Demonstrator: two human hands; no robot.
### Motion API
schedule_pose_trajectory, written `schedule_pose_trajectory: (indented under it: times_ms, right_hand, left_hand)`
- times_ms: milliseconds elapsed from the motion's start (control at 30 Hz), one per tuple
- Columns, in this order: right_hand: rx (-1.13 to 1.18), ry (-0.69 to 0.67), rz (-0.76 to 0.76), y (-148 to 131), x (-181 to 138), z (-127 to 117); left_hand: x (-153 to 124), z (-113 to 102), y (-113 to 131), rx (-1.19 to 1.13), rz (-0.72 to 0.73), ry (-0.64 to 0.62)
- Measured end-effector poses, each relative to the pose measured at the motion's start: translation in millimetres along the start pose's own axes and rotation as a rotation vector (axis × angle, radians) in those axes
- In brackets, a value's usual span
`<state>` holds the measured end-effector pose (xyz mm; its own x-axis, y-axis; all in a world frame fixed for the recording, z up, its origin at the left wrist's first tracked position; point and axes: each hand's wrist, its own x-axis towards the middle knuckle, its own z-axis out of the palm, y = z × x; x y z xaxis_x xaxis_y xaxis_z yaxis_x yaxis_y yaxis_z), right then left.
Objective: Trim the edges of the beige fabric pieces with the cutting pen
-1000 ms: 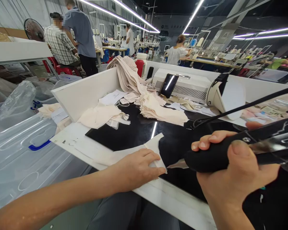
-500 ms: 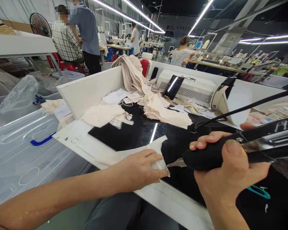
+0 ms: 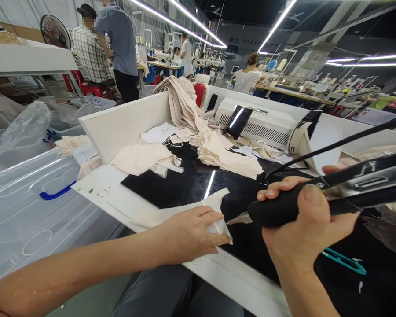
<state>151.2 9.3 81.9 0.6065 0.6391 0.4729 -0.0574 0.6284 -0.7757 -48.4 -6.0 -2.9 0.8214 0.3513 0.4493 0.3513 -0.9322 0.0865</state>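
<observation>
Work is looking unfinished: left hand (image 3: 191, 233) is pressing cloth (image 3: 216, 200) at lower centre, grip unclear; right hand (image 3: 308, 235) is clasping black tool (image 3: 277, 212).

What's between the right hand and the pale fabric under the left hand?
Head view: the black tool nose and its metal tip, over the black board. The tip points at the pale fabric; contact unclear.

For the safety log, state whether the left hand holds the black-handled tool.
No, the right hand grips the black-handled tool.
</observation>
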Motion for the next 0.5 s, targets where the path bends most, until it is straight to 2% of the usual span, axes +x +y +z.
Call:
schedule_pose_trajectory:
  times_ms: [167,400,500]
  right_hand:
    - [0.001,-0.010,0.029,2.1,-3.9,0.1]
    - [-0.024,-0.006,0.060,-16.2,-11.2,-7.4]
    - [-0.037,0.014,0.060,-18.6,-12.7,-10.4]
  left_hand:
    - [-1.5,2.9,6.7,0.026,-0.013,0.011]
    - [-5.3,-6.8,43.9,0.092,-0.067,-0.002]
    - [0.6,-9.7,40.4,0.117,-0.021,0.040]
